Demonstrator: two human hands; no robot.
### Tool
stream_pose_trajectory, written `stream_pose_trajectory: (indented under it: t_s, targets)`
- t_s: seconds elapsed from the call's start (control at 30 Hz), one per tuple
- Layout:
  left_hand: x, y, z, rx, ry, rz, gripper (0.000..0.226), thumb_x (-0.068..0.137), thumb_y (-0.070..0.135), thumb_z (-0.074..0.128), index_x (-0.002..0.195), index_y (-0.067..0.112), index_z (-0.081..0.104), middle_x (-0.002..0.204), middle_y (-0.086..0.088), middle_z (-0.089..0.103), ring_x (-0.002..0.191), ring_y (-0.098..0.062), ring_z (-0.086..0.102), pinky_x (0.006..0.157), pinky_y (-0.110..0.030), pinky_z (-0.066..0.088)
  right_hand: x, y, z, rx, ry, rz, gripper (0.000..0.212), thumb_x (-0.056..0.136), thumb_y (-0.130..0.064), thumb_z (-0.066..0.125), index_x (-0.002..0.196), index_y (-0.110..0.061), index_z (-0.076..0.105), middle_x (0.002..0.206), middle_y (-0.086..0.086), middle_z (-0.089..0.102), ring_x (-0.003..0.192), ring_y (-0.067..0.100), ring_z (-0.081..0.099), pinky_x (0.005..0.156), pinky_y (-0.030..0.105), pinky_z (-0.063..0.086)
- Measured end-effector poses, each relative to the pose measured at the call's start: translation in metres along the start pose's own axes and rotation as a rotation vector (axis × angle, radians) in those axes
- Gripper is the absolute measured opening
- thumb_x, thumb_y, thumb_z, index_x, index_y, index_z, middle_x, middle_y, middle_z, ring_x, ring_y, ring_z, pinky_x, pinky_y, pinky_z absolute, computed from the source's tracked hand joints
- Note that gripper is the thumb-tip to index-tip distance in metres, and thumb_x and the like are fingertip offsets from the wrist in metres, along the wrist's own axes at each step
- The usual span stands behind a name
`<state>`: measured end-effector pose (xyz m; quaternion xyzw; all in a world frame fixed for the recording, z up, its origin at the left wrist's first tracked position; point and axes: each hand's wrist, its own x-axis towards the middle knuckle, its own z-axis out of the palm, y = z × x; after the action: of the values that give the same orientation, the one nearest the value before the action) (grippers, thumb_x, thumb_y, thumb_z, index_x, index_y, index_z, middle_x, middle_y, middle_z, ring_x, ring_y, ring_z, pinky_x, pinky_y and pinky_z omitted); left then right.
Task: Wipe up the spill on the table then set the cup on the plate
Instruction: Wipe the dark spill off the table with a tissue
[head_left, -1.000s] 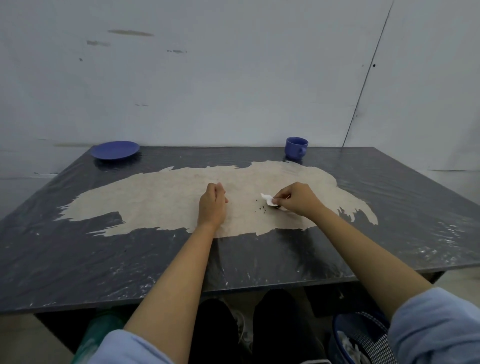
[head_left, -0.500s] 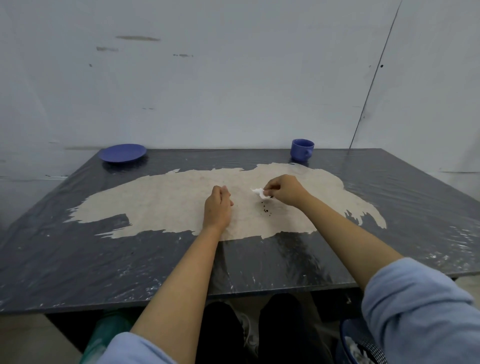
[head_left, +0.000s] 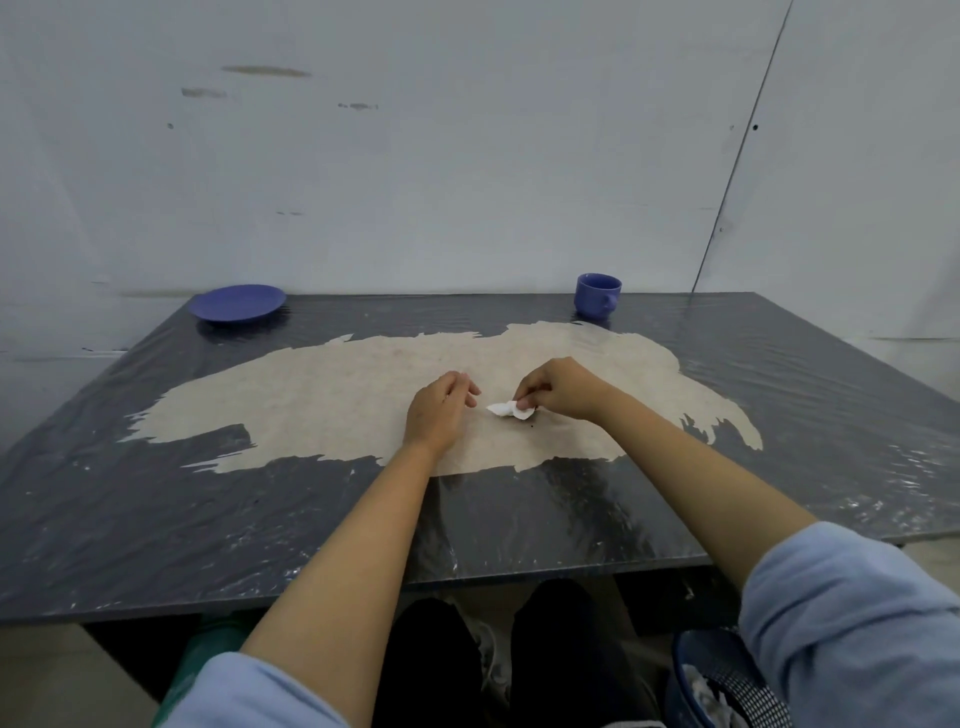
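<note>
Tissue (head_left: 510, 410) pinched in right hand (head_left: 560, 388), left hand (head_left: 437, 411) loosely curled, empty, cup (head_left: 597, 294) and plate (head_left: 236, 303) well apart behind

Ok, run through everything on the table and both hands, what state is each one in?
plate: bare, far left
cup: upright, far right, off the plate
tissue: crumpled, pressed to the table
right hand: pinches the tissue
left hand: rests on the table, holds nothing
dark speck: unwiped, beside the tissue
</note>
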<state>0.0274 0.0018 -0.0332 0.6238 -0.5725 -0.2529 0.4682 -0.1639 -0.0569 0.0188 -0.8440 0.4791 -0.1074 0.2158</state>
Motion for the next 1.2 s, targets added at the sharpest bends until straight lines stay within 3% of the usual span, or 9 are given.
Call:
stream_pose_trajectory:
  t_s: [0.13, 0.23, 0.43, 0.6, 0.7, 0.83, 0.97, 1.2]
  targets:
    - [0.000, 0.010, -0.002, 0.102, -0.191, -0.004, 0.053, 0.093, 0.055, 0.030, 0.084, 0.032, 0.077, 0.091, 0.014, 0.075, 0.100, -0.011, 0.063, 0.097, -0.039, 0.044, -0.006, 0.003, 0.002, -0.012, 0.025, -0.026, 0.021, 0.087, -0.012, 0.066, 0.103, -0.016, 0.078, 0.105, 0.001, 0.075, 0.089, 0.010, 0.060, 0.089, 0.025, 0.047]
    - [-0.002, 0.016, -0.001, 0.201, -0.230, 0.018, 0.051, 0.088, 0.059, 0.032, 0.087, 0.036, 0.078, 0.098, 0.015, 0.074, 0.105, -0.013, 0.061, 0.102, -0.046, 0.041, -0.010, 0.004, 0.003, -0.014, 0.031, -0.033, 0.021, 0.086, -0.012, 0.067, 0.103, -0.016, 0.078, 0.104, 0.000, 0.076, 0.088, 0.009, 0.060, 0.088, 0.024, 0.048]
    - [-0.008, 0.015, 0.000, 0.270, -0.182, 0.109, 0.029, 0.086, 0.049, 0.061, 0.094, 0.029, 0.080, 0.104, 0.008, 0.074, 0.098, -0.014, 0.064, 0.092, -0.045, 0.050, -0.015, 0.003, 0.003, 0.010, 0.054, -0.041, 0.014, 0.081, -0.009, 0.073, 0.094, -0.015, 0.075, 0.096, 0.001, 0.074, 0.086, 0.012, 0.063, 0.075, 0.015, 0.045]
    - [-0.004, 0.022, -0.001, 0.345, -0.210, 0.120, 0.020, 0.077, 0.044, 0.072, 0.089, 0.030, 0.080, 0.098, 0.012, 0.074, 0.095, -0.010, 0.062, 0.092, -0.040, 0.048, -0.018, 0.004, 0.008, 0.081, 0.102, -0.025, 0.020, 0.079, -0.008, 0.072, 0.095, -0.019, 0.068, 0.090, -0.001, 0.074, 0.088, 0.014, 0.069, 0.085, 0.028, 0.051]
    - [0.000, 0.025, -0.002, 0.289, -0.244, 0.141, 0.023, 0.073, 0.030, 0.078, 0.096, 0.028, 0.078, 0.095, 0.010, 0.072, 0.078, -0.002, 0.056, 0.083, -0.032, 0.047, -0.017, 0.003, 0.006, -0.003, 0.112, -0.018, 0.021, 0.077, -0.015, 0.075, 0.096, -0.024, 0.074, 0.092, -0.006, 0.072, 0.087, 0.012, 0.063, 0.079, 0.025, 0.047]
    - [0.004, 0.032, 0.002, 0.317, -0.295, 0.216, 0.017, 0.074, 0.015, 0.078, 0.090, 0.018, 0.081, 0.091, 0.004, 0.070, 0.077, -0.007, 0.057, 0.069, -0.018, 0.043, -0.013, 0.005, 0.004, 0.006, 0.108, 0.040, 0.015, 0.077, -0.017, 0.079, 0.091, -0.016, 0.079, 0.097, 0.000, 0.073, 0.085, 0.012, 0.060, 0.070, 0.016, 0.043]
    - [0.009, 0.037, 0.007, 0.393, -0.318, 0.209, 0.015, 0.077, 0.012, 0.076, 0.091, 0.013, 0.081, 0.096, -0.004, 0.075, 0.087, -0.016, 0.064, 0.076, -0.024, 0.051, -0.009, 0.000, 0.003, -0.024, 0.097, 0.054, 0.017, 0.078, -0.014, 0.078, 0.094, -0.012, 0.079, 0.096, 0.004, 0.076, 0.082, 0.014, 0.063, 0.080, 0.023, 0.049]
    - [0.003, 0.042, 0.008, 0.376, -0.344, 0.148, 0.016, 0.078, 0.010, 0.075, 0.093, 0.007, 0.079, 0.097, -0.008, 0.076, 0.082, -0.012, 0.064, 0.071, -0.017, 0.047, -0.016, -0.004, 0.009, -0.076, 0.168, 0.095, 0.014, 0.077, -0.018, 0.078, 0.090, -0.016, 0.080, 0.092, 0.001, 0.077, 0.087, 0.017, 0.067, 0.084, 0.028, 0.053]
